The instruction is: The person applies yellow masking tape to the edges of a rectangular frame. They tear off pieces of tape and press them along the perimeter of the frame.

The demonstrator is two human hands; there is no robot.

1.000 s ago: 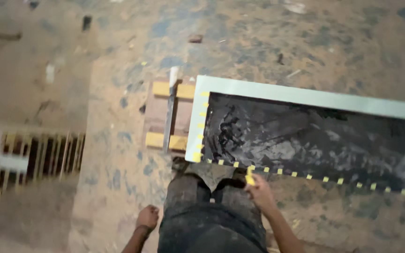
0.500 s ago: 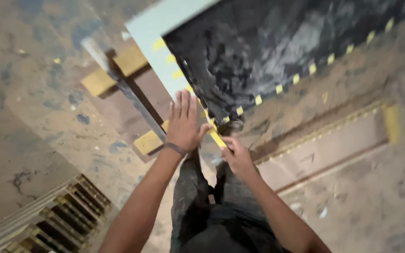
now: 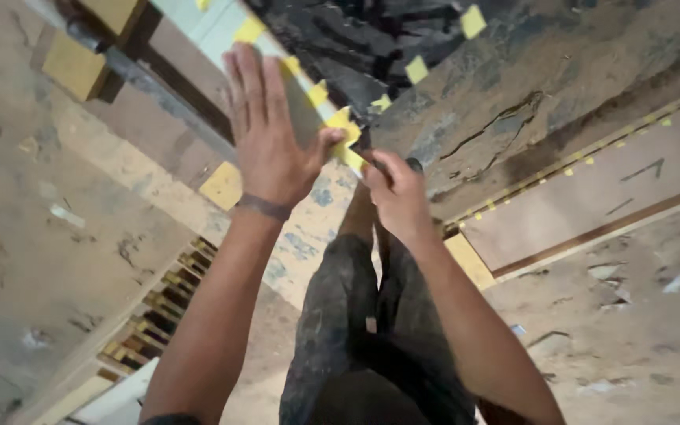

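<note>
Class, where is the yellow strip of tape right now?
In the head view, the yellow strip of tape sits upper centre, pinched by the right hand, beside the flat left hand, at the black panel's corner.

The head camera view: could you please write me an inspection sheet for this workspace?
Surface: dusty, stained floor with paint marks.
Job's things: black panel with a pale border, yellow tape pieces along its edges; a yellow tape strip at its corner.
Clutter: small scraps and debris on the floor at right.
Grippers: left hand flat, fingers spread, on the panel's corner edge; right hand pinches the tape strip at that corner.
Cables: nothing seen.
Surroundings: brown board with yellow tape dots at right; slatted frame at lower left; wooden blocks under a metal bar at upper left.
</note>
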